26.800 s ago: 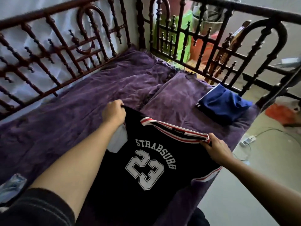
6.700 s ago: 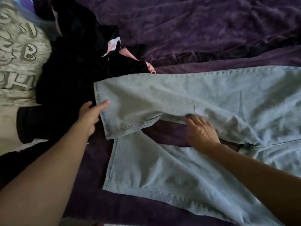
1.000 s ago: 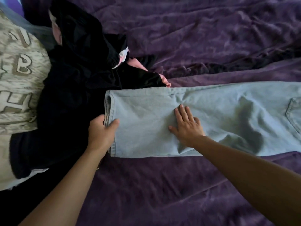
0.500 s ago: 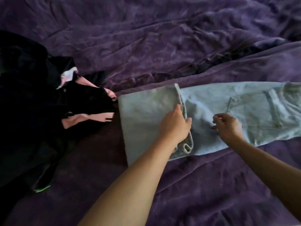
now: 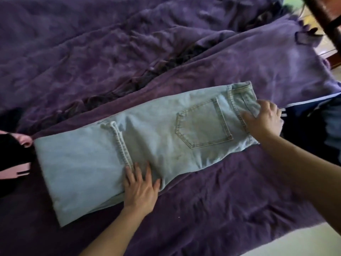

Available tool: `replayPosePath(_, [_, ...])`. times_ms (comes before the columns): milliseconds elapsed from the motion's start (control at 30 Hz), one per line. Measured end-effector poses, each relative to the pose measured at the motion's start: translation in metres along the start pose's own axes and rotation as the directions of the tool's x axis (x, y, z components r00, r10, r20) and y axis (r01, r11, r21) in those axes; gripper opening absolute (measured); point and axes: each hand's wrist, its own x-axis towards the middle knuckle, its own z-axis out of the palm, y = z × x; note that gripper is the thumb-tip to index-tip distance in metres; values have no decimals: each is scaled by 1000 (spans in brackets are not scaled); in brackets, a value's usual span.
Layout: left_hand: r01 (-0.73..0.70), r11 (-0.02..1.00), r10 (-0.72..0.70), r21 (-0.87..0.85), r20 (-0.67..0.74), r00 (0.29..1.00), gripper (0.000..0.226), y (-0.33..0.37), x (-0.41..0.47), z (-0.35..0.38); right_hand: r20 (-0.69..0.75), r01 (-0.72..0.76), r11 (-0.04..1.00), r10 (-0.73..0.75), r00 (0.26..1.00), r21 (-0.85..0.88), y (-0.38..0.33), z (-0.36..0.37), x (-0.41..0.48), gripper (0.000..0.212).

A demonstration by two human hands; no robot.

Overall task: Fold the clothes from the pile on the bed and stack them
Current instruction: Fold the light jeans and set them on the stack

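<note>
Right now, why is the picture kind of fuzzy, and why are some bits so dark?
Head view: soft all over, the right hand slightly smeared, though the pocket stitching on the jeans shows; head view, left edge: the dark clothes sink into shadow without detail; head view, top right: the bed frame blurs against brighter light.

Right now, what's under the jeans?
The purple blanket shows along both long edges of the jeans, so they lie on it. Anything else beneath is covered by the denim.
</note>
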Motion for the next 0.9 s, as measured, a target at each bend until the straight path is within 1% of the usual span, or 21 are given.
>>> replayPosePath(67, [15,994,-14,106,-11,1000,79,5,-2,15,170,-144,990,140,975,11,14,-3,24,81])
replayPosePath(100, [29,988,-26,153,-23,999,81,8,-1,18,249,-202,979,186,950,39,20,-3,31,83])
replayPosePath(167, [42,975,-39,216,-19,999,82,12,4,21,328,-271,951,212,921,147,24,-6,36,73])
replayPosePath(233, [37,973,-40,228,9,999,82,13,6,20,399,-311,905,182,899,289,19,-18,34,55])
replayPosePath(267, [30,975,-36,220,24,999,82,13,6,19,413,-285,906,140,900,313,12,-30,32,46])
replayPosePath(300, [23,979,-31,204,35,999,83,12,5,17,410,-222,922,77,909,318,2,-44,28,38])
replayPosePath(333, [18,983,-27,182,46,999,83,11,5,14,400,-127,941,-10,916,314,-11,-60,22,31])
replayPosePath(367, [15,988,-24,152,59,998,83,10,5,11,394,0,956,-120,911,293,-28,-76,14,26])
replayPosePath(400, [12,993,-21,116,76,997,83,9,5,8,398,144,958,-237,886,249,-47,-92,2,23])
replayPosePath(467, [3,999,-7,32,118,993,80,5,6,-1,423,393,907,-419,803,151,-89,-114,-27,25])
replayPosePath(500, [-4,1000,6,-18,124,992,77,3,5,-7,443,478,871,-477,760,118,-109,-116,-42,25])
replayPosePath(567, [-13,984,22,-175,53,998,66,-4,-1,-17,487,610,789,-561,669,70,-148,-103,-75,23])
replayPosePath(633, [-20,909,-20,-416,-93,995,49,-13,-12,-26,530,694,718,-609,590,52,-182,-66,-109,20])
replayPosePath(700, [-43,792,-115,-609,-216,970,33,-23,-25,-27,594,740,672,-612,522,41,-209,-16,-145,19])
replayPosePath(733, [-49,753,-156,-657,-250,955,27,-29,-31,-24,629,753,657,-602,492,40,-218,10,-161,20])
replayPosePath(767, [-45,734,-183,-677,-261,948,22,-34,-37,-21,671,759,650,-579,463,37,-225,35,-176,23])
replayPosePath(800, [-34,732,-193,-681,-255,948,18,-39,-42,-17,722,761,648,-543,428,37,-227,58,-188,25])
replayPosePath(867, [-15,752,-185,-659,-233,955,16,-47,-51,-11,824,735,673,-461,330,82,-221,93,-205,26])
replayPosePath(900, [-7,756,-187,-655,-226,956,19,-50,-53,-10,836,693,710,-452,312,126,-214,102,-208,21])
